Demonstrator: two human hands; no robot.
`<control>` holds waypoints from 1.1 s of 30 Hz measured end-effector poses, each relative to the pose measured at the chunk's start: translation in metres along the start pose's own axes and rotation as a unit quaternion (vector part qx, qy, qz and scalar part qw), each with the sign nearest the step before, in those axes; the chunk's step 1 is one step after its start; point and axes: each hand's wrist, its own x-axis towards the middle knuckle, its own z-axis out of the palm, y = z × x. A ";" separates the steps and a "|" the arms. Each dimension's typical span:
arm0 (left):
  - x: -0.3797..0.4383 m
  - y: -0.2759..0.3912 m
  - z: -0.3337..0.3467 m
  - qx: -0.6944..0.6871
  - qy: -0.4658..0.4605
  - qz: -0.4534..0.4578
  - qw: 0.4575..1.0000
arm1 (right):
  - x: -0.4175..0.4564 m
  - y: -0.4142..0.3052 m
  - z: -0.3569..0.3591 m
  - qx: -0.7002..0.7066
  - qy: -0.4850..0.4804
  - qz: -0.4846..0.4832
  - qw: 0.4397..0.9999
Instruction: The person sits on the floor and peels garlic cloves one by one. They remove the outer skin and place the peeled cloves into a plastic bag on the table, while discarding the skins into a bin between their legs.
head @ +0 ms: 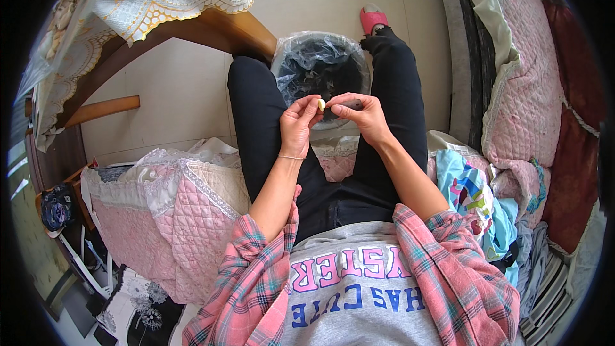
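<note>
My left hand pinches a small pale yellow piece, seemingly a garlic clove, between thumb and fingertips. Close on its right, my right hand grips a small dark-handled knife; its blade is hard to make out against the dark background. Fingertips of both hands nearly meet around the pale piece. Beneath them, between my knees, stands a round waste bin lined with clear plastic. Dark matter and a few light scraps show inside it.
At upper left, a wooden table wears a white and gold tablecloth. I sit on a pink quilted cover. A grey-sided sofa or bed runs along the right, with a blue printed cloth near my right elbow.
</note>
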 end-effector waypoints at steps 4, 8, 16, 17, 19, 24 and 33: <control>0.000 0.000 -0.001 0.032 0.007 0.011 0.999 | 0.000 -0.001 0.001 -0.057 -0.010 -0.018 0.998; 0.000 -0.001 0.000 0.046 0.013 0.013 0.999 | 0.000 0.003 0.000 -0.073 -0.013 -0.014 0.997; 0.002 0.000 0.000 0.040 0.005 -0.001 0.999 | 0.000 0.000 0.002 -0.042 0.043 0.027 0.998; 0.001 0.000 0.000 0.035 0.006 -0.008 0.999 | 0.000 0.002 0.000 -0.033 0.046 0.031 0.998; 0.000 0.001 0.002 0.026 0.009 -0.022 0.999 | 0.000 0.002 0.000 -0.019 0.041 0.028 0.999; 0.001 0.000 0.000 0.007 0.014 -0.013 1.000 | 0.000 0.001 0.002 -0.034 -0.002 -0.025 0.999; 0.001 -0.001 0.000 0.019 0.008 -0.015 1.000 | 0.001 0.004 0.001 -0.031 0.065 0.019 0.997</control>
